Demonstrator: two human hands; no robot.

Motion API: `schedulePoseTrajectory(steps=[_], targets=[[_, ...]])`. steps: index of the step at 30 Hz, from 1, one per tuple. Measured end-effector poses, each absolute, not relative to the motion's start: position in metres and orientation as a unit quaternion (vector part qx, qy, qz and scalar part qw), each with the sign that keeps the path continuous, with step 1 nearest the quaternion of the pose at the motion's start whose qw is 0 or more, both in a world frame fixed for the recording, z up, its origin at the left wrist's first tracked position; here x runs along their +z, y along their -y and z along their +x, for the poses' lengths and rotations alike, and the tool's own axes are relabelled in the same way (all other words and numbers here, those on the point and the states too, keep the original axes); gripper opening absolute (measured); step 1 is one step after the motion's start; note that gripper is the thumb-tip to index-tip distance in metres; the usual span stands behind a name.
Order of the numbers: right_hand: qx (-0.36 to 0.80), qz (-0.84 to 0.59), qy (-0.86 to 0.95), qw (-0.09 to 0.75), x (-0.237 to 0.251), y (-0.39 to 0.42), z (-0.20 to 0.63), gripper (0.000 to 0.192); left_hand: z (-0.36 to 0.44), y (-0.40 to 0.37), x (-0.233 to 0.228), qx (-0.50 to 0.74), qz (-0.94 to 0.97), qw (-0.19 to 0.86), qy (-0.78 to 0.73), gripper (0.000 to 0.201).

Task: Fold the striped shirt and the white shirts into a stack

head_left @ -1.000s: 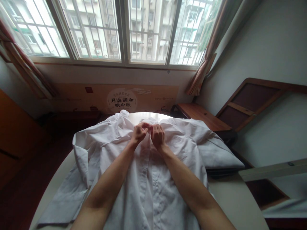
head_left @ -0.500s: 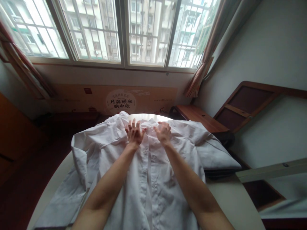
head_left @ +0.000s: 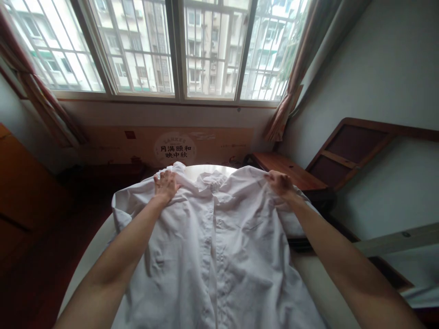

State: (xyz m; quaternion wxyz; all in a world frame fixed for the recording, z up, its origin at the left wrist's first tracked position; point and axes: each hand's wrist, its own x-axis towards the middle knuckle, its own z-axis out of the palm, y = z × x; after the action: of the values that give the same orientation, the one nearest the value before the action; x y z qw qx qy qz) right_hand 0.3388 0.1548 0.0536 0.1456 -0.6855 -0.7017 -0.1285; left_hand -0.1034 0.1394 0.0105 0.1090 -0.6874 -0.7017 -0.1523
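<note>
A white button-front shirt lies spread over a round pale table, its collar at the far side and its front placket running toward me. My left hand rests on the shirt's left shoulder, palm down, with the fingers stretched out and the thumb apart. At the opposite shoulder, my right hand is closed on the cloth, and folds pull toward its fingers. The right sleeve is partly hidden behind my forearm.
Beneath the barred window stands a printed panel. A low wooden bench is at the far right, beside a brown-framed wooden piece against the wall. Curtains hang at both sides. A dark flat object lies under the shirt's right side.
Both hands have moved apart from the collar out to the shoulders. The right hand has taken hold of the cloth, and the shirt's shoulders and front are spread wider.
</note>
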Motion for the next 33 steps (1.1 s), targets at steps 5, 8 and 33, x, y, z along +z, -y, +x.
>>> schedulePoseTrajectory(steps=[5, 8, 33], targets=[[-0.253, -0.678, 0.651, 0.232, 0.07, -0.125, 0.362, 0.041, -0.118, -0.145, 0.018, -0.15, -0.66, 0.093, 0.73, 0.035], [-0.205, -0.708, 0.669, 0.091, 0.062, -0.121, 0.375, 0.034, -0.127, -0.147, 0.021, -0.135, -0.667, 0.106, 0.725, 0.029], [0.086, -0.56, 0.789, 0.24, 0.008, -0.214, 0.2, 0.032, -0.16, -0.109, 0.021, -0.135, -0.634, 0.073, 0.758, 0.061]])
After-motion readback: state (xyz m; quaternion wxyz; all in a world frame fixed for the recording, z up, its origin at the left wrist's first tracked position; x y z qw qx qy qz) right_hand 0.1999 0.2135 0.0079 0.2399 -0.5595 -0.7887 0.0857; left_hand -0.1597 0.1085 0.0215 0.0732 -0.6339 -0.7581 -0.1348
